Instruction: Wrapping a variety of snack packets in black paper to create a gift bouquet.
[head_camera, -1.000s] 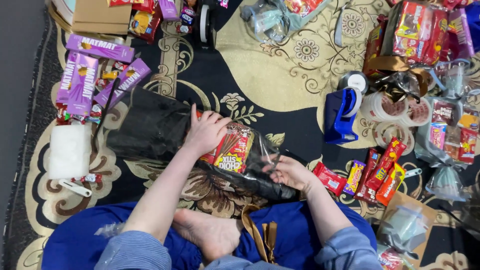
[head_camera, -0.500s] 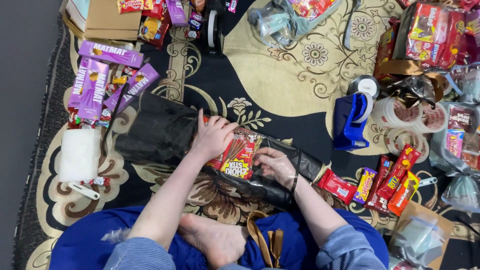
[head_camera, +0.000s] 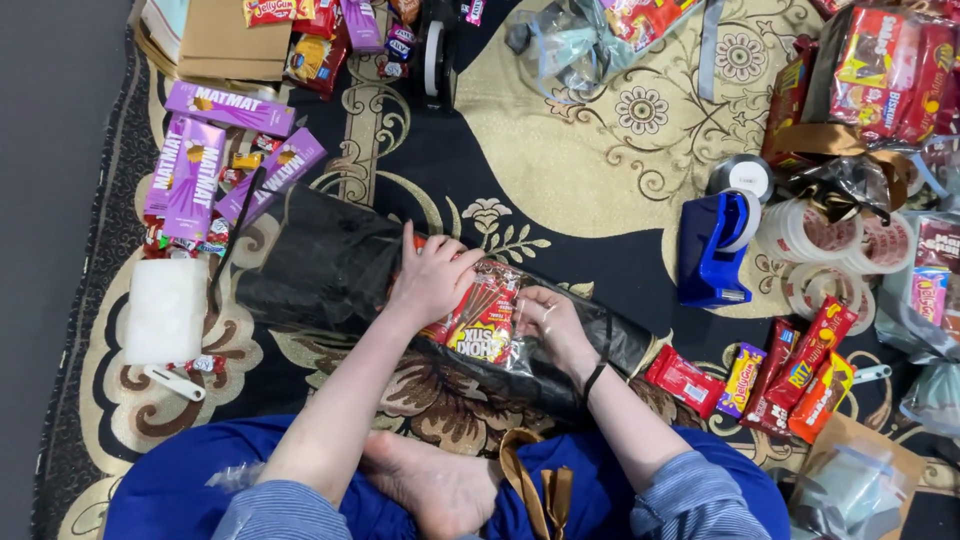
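Observation:
A black plastic bag (head_camera: 320, 270) lies across the patterned rug in front of me. On it rests a clear-wrapped bundle of red snack packets (head_camera: 487, 318). My left hand (head_camera: 432, 278) lies flat on the bundle's left side, fingers spread and pressing down. My right hand (head_camera: 549, 322) grips the bundle's right edge, fingers curled on the clear wrapping. A dark band sits on my right wrist. My bare foot (head_camera: 440, 485) rests just below, on blue cloth.
A blue tape dispenser (head_camera: 714, 248) and tape rolls (head_camera: 815, 235) sit to the right. Red and purple snack bars (head_camera: 775, 368) lie at lower right. Purple boxes (head_camera: 200, 160) and a white block (head_camera: 166, 310) lie left; a cardboard box (head_camera: 232, 40) is at the top.
The view has shifted slightly. My right hand moved up from the bag's lower edge onto the bundle's right side. My left hand stayed pressed on the bundle.

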